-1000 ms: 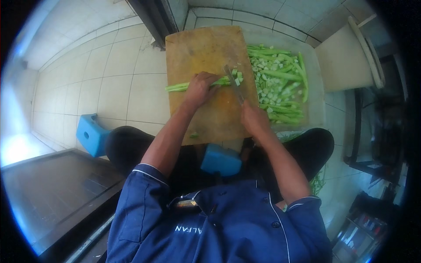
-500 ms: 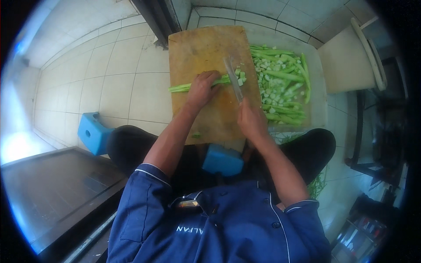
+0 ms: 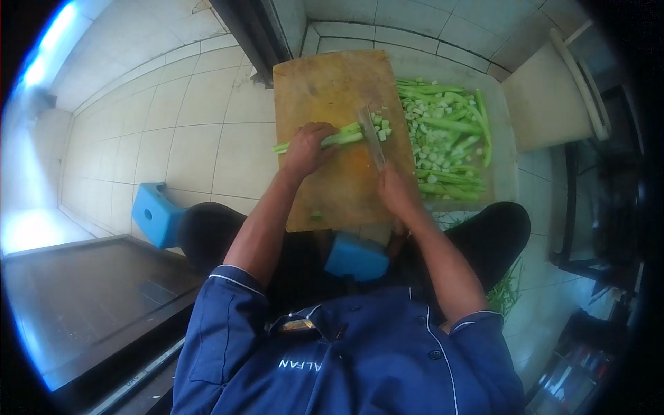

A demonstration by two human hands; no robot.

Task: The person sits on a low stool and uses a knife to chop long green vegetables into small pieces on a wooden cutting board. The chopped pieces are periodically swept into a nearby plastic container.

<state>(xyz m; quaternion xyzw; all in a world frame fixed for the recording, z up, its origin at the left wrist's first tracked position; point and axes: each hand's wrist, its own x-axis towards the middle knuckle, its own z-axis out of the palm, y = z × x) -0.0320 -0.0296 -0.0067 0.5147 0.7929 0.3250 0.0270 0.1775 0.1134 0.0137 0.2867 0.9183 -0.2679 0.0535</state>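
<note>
A worn wooden cutting board (image 3: 335, 90) lies in front of me. My left hand (image 3: 309, 146) is closed round a bundle of long green vegetable stalks (image 3: 349, 133) lying across it, their far ends sticking out past its left edge. In my right hand (image 3: 396, 188) I grip the handle of a knife (image 3: 372, 138). Its broad blade stands at the right end of the bundle; whether it touches the board I cannot tell. Small cut pieces (image 3: 382, 125) lie just right of the blade. A green scrap (image 3: 316, 216) rests near the board's lower edge.
Right of the board, a pale translucent tub (image 3: 507, 138) holds whole stalks and many cut pieces. A blue stool (image 3: 156, 214) stands at the left, and another blue stool-like piece (image 3: 356, 256) shows below the board. A beige bin (image 3: 546, 97) is at the far right; greens (image 3: 505, 294) lie by my right knee.
My left hand has shifted slightly left along the bundle, showing more stalk between it and the blade. The knife remains at the bundle's right end. The whole view has shifted slightly.
</note>
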